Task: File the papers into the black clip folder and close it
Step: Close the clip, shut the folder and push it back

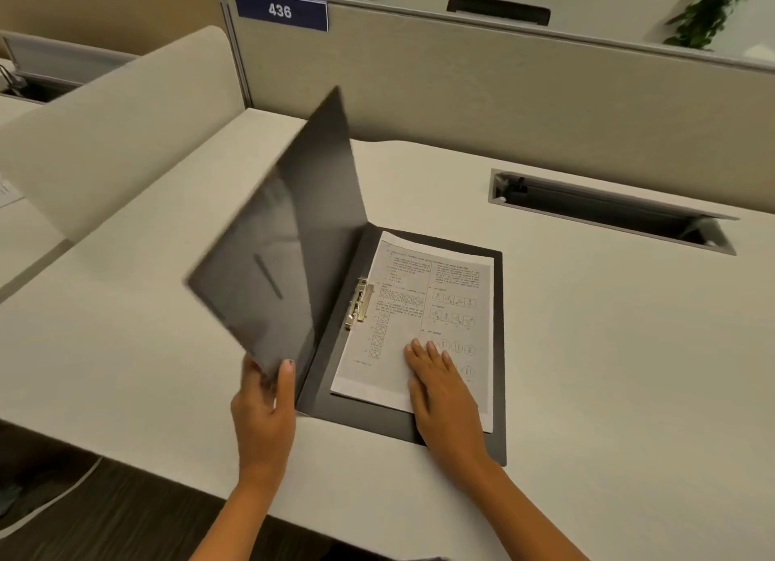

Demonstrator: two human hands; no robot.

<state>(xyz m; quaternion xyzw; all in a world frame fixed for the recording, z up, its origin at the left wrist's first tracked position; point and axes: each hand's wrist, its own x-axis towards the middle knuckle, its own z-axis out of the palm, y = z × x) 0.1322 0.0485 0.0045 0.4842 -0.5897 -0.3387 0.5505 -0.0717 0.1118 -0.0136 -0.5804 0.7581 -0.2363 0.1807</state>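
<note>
Your left hand [263, 397] pinches the raised front cover [276, 242] of the black clip folder [498, 351]; your right hand [440, 386] lies flat, ungrasping, on the printed white papers [402, 309] inside, just right of the metal clip [357, 304]. Past your right hand, an open cable slot [608, 210] cuts the pale bench [608, 330].

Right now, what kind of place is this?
Most likely an open-plan office workstation. A fabric partition carries a numbered sign, 436; the pale desk has a recessed cable tray; a black clip folder with papers lies on it.
</note>
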